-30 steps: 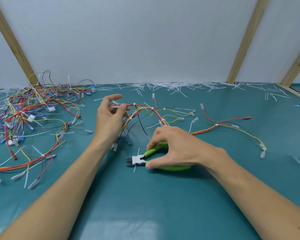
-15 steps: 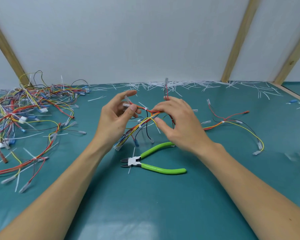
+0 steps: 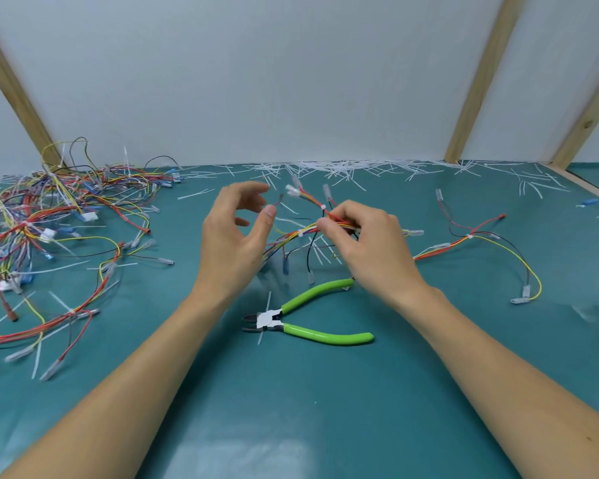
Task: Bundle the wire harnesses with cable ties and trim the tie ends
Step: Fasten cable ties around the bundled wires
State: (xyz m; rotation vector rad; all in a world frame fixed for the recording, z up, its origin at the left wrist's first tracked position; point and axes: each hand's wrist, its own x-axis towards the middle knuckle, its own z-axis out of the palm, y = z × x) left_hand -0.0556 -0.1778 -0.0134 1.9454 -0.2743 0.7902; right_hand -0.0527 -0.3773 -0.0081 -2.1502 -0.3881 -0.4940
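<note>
The right hand (image 3: 367, 243) has its fingers pinched on the harness (image 3: 312, 229), already tied and trimmed; the left hand (image 3: 236, 236) is loose beside it; cutters (image 3: 291, 319) lie below. The pile (image 3: 49, 219) looks finished.

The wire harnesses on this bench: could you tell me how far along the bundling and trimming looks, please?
Done: a pile of harnesses lies at far left, and cut tie ends litter the mat's back edge. In hand: the right hand pinches a harness already carrying white ties; the left hand hovers open beside it. The cutters lie idle. Left: no loose harnesses are clearly visible.
</note>
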